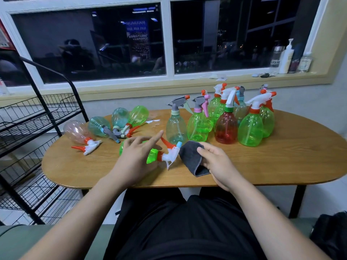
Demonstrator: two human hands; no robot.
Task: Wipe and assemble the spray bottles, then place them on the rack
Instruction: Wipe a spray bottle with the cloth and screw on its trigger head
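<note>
A green spray bottle (152, 155) with a white and orange trigger head lies on its side on the wooden table (262, 166), right in front of me. My left hand (135, 160) hovers over its body with fingers spread and relaxed, covering most of it. My right hand (216, 162) pinches a folded dark grey cloth (191, 158) just right of the trigger head. Several assembled bottles (249, 126), green, red and clear, stand upright at the back right. Several more bottles (120, 117) lie on their sides at the back left.
A black wire rack (37, 117) with shelves stands left of the table. The window sill behind holds a pump bottle (286, 59) and other containers. A dark bag (330, 233) sits on the floor at the lower right. My lap is below the table's front edge.
</note>
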